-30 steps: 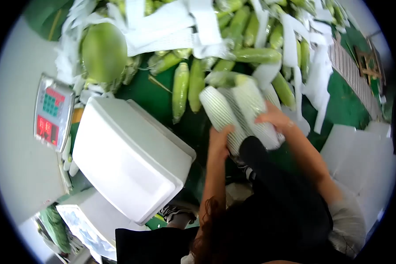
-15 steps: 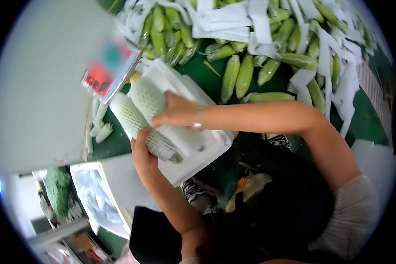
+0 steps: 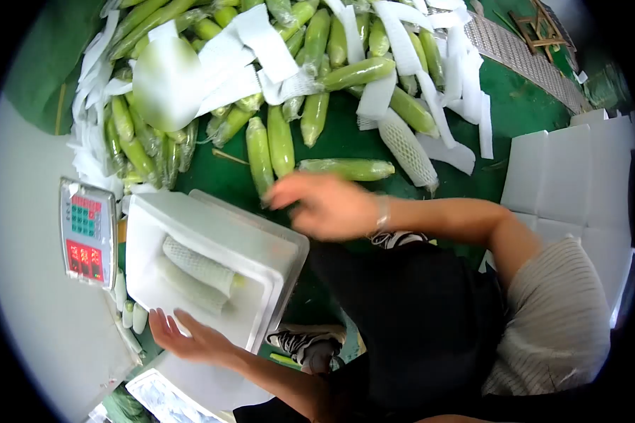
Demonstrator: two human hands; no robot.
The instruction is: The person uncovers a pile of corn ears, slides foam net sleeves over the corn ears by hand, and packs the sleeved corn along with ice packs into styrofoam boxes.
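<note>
Two pale green squashes in white foam net sleeves, an upper one and a lower one, lie side by side in a white foam box. My left hand is at the box's near left edge, fingers spread and holding nothing. On the other side of the box, my right hand is smeared by motion, its fingers apart and stretched toward the end of a film-wrapped green squash. I cannot tell whether they touch. A second wrapped squash lies alongside, and another lies crosswise.
A scale display with red digits stands left of the box. Behind lies a heap of wrapped squashes mixed with white foam sleeves. White foam boxes are stacked at right. A box with a clear liner is at lower left.
Both hands have let go of the netted squashes, which now lie in the box. My right hand has moved toward the wrapped squashes; my left has drawn back to the box edge. The view has turned.
</note>
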